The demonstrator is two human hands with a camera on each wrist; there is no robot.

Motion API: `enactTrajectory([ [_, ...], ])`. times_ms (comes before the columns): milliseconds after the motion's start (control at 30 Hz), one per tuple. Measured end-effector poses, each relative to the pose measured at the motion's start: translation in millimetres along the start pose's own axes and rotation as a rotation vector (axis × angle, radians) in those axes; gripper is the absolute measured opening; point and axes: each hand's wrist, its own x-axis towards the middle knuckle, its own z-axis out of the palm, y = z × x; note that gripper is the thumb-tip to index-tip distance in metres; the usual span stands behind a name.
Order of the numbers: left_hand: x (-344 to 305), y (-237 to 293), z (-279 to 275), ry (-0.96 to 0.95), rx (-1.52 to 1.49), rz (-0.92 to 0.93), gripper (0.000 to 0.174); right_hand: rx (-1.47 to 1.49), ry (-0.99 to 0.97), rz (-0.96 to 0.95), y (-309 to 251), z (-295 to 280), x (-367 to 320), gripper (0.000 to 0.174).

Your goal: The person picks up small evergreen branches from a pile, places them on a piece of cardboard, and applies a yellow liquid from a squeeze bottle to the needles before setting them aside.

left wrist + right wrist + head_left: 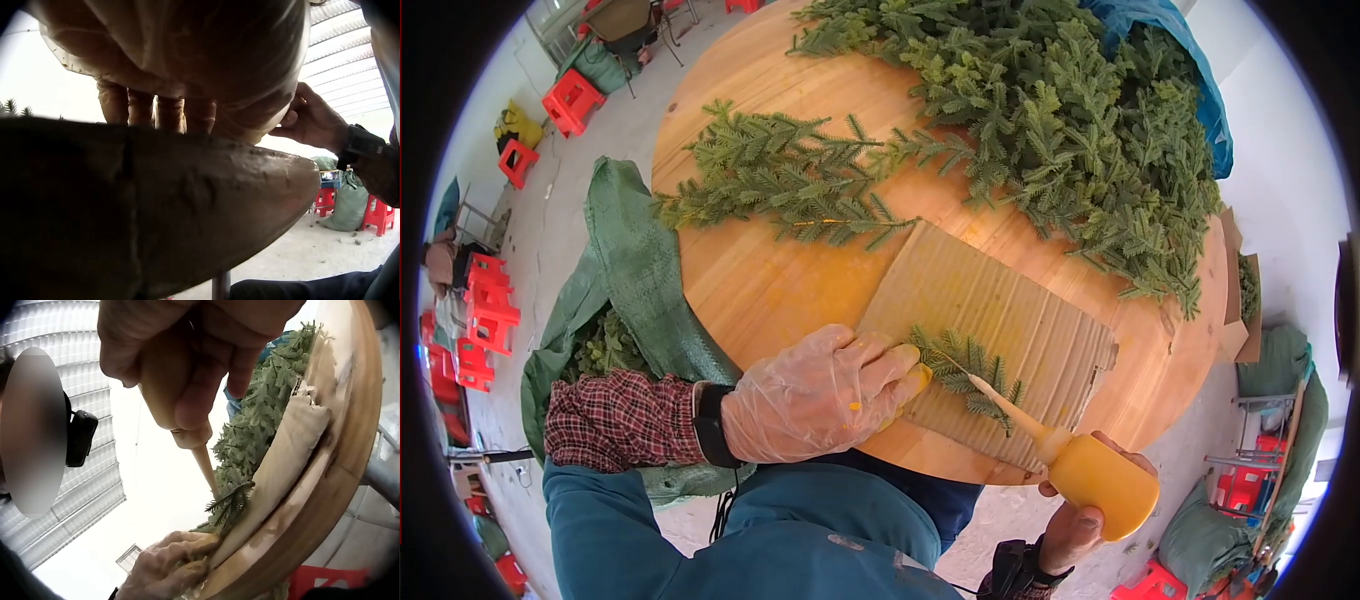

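Observation:
A small green fir sprig lies on a piece of corrugated cardboard at the near side of the round wooden table. My left hand, in a clear plastic glove with yellow-stained fingertips, pinches the sprig's left end against the cardboard. Bare of any glove, my right hand grips a yellow squeeze bottle with a long tapered nozzle. The bottle tilts down to the left, its nozzle tip right at the sprig's middle. In the right wrist view the nozzle points down at the sprig.
Loose fir branches lie beyond the cardboard on the wooden table. A large heap of branches covers the far right, with blue plastic behind it. A green woven sack hangs at the left edge. Red stools stand around.

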Motion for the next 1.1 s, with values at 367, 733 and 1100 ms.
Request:
enactTrajectory([
  [367,3,3,-1,-0.006,-0.018,-0.049,0.048,-0.074,0.101,0.026,-12,-7,-9,0.1],
  [733,5,4,-2,-0.038,-0.046,-0.07,0.042,-0.094,0.104,-0.011,-7,-41,-29,0.095],
  [1100,8,6,-5,-0.021,-0.039,-0.077,0.04,-0.181,0.163,0.004,-6,-57,-41,0.094],
])
